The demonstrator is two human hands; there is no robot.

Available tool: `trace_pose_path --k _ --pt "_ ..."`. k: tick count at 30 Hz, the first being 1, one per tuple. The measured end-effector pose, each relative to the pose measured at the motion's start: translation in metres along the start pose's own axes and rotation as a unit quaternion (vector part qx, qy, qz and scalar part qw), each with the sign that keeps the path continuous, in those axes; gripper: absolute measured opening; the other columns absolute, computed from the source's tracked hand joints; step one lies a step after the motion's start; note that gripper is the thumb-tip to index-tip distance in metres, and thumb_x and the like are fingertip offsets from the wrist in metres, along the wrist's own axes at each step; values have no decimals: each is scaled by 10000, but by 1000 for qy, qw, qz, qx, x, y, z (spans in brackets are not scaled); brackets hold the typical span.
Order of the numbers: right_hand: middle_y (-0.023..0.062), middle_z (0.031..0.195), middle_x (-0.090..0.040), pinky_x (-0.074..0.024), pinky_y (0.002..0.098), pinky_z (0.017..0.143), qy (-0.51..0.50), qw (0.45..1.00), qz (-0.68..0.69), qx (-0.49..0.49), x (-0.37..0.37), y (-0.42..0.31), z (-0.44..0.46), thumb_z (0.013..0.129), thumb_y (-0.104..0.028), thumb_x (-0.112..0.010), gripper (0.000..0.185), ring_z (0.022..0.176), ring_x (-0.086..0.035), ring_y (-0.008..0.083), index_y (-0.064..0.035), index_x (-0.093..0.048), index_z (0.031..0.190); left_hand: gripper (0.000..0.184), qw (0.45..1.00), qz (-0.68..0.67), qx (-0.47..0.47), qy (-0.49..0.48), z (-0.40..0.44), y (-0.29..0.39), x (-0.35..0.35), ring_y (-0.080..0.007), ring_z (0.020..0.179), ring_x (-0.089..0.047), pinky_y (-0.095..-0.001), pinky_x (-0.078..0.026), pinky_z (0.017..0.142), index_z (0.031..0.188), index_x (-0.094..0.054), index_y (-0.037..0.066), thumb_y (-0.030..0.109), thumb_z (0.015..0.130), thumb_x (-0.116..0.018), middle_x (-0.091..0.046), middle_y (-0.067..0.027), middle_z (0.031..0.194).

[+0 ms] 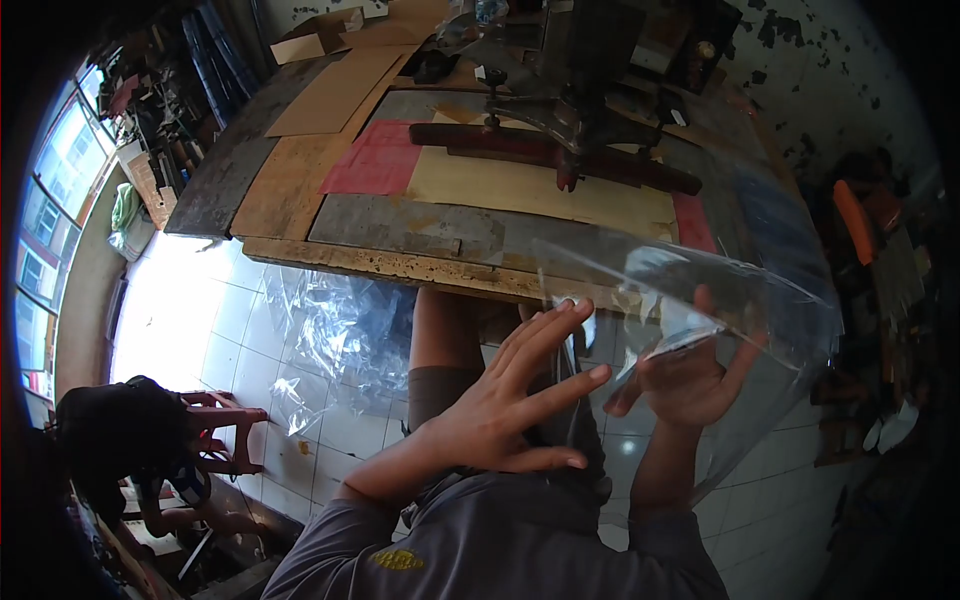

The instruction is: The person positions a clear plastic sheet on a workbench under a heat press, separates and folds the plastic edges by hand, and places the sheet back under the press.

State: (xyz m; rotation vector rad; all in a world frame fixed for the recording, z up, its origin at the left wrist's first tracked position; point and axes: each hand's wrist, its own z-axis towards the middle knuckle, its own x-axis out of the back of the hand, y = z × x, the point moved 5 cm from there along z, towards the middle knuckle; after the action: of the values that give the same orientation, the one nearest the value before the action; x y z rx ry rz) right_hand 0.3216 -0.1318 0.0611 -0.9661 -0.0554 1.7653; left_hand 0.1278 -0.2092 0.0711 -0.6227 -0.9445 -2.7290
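Observation:
A clear plastic sheet, folded or bag-like, spreads in front of my body on the right, its upper part over the table's front edge. My left hand is at the sheet's left side, fingers spread, with the fingertips at or near the plastic. Behind or inside the clear plastic, my right hand shows with its palm up and fingers apart. Whether it is inside the sheet or under it, I cannot tell. Beyond the sheet, a dark metal press with a long bar stands over a yellow board on the worktable.
Crumpled clear plastic lies on the tiled floor below the table's left front. A red stool and another person are at the lower left. Cardboard and an open box rest on the table's back left.

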Motion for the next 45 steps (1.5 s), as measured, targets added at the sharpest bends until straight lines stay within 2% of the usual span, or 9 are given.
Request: trace_pose_path --k 5,7,13,21,25,28,34,38,45 --pt "373 1431 -485 -586 641 728 347 895 254 -119 -24 41 5 873 -907 -228 1200 1039 -629 599 80 -254 1554 973 990 82 7 118 -6 12 6 -501 1479 -317 -600 -254 1179 1506 -461 155 610 729 -830 -301 -338 1583" --pt "313 1544 -368 -575 663 779 285 882 340 -160 -12 60 -6 866 -907 -166 1211 1221 -532 548 75 -221 1572 963 991 87 40 94 -3 13 19 -498 1471 -335 -600 -262 1173 1486 -475 139 616 726 -826 -339 -327 1569" --pt "192 1482 -504 -651 478 688 149 912 62 -378 20 98 -21 923 -840 -149 1074 987 -710 497 4 -271 1575 419 993 83 51 74 -3 8 35 -376 1254 -607 -464 -502 962 1111 -635 99 229 781 -859 -621 -176 1355" --pt "174 1352 -611 -563 406 878 25 924 -324 -201 15 84 -6 1051 -481 -466 640 1103 -692 350 -16 -471 1490 293 966 20 162 202 -29 -21 45 -243 1019 -665 -341 -529 849 893 -592 30 260 909 -772 -683 -193 1138" --pt "261 1426 -533 -430 566 1087 5 900 -432 -61 5 70 7 1084 -481 -381 613 1358 -504 454 -34 -468 1494 274 961 16 146 235 -29 -19 42 -215 968 -639 -320 -505 789 876 -577 22 243 946 -722 -660 -176 1126" --pt "304 1508 -454 -300 628 1164 82 976 -191 -66 20 74 -2 1086 -506 -238 700 1441 -377 499 8 -406 1530 263 963 18 154 219 -23 -14 40 -216 979 -630 -329 -502 793 868 -569 21 228 956 -706 -644 -184 1138" --pt "411 1495 -394 -415 684 1053 152 962 -63 -218 8 53 9 1054 -573 -99 838 1391 -394 582 62 -349 1541 259 972 18 159 174 -16 -17 50 -292 1072 -621 -395 -498 893 857 -568 40 206 897 -762 -632 -216 1172" --pt "286 1547 -429 -428 579 1071 125 953 -9 -276 17 60 3 1033 -646 -71 918 1481 -372 409 69 -343 1541 284 948 -49 98 299 -7 -17 49 -397 1216 -602 -476 -438 1030 889 -618 50 280 857 -783 -612 -254 1302" --pt "238 1569 -423 -411 533 1113 125 942 104 -294 35 91 -21 1037 -631 -182 870 1477 -386 361 56 -367 1538 294 997 -43 60 5 1 -48 41 -380 1336 -544 -564 -340 1140 1064 -686 79 288 864 -741 -657 -157 1314"
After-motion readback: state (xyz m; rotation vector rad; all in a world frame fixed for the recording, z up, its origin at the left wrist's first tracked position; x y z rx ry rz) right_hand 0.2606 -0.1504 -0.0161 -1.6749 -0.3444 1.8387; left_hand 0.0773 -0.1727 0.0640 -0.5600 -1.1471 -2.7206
